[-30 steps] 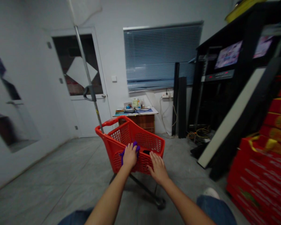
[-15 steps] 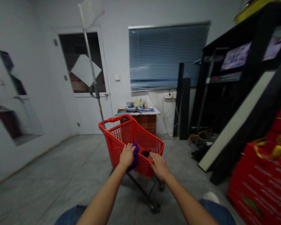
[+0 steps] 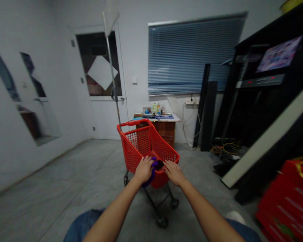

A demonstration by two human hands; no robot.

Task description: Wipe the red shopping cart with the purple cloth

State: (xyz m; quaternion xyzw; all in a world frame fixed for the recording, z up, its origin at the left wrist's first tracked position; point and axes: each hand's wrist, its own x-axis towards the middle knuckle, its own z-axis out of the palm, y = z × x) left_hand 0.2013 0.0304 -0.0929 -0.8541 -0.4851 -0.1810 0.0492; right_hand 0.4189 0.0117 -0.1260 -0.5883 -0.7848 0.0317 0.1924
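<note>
A red plastic shopping cart with a lattice basket and dark wheeled legs stands in front of me, its narrow end towards me. My left hand is closed on a purple cloth, pressed at the rim of that end. Part of the cloth hangs outside the basket. My right hand grips the same rim a little further right, fingers curled over the edge. Between the hands, a dark patch shows inside the basket; I cannot make out what it is. A tall metal pole rises from the cart's handle end.
Behind the cart is a small wooden desk with clutter on top. A white door stands at the back left. Black shelving, a leaning pale board, cables and red bags line the right side.
The view has turned left, so the room sits further right. The cart has swung slightly, and both hands stay at its rim, now closer together.
</note>
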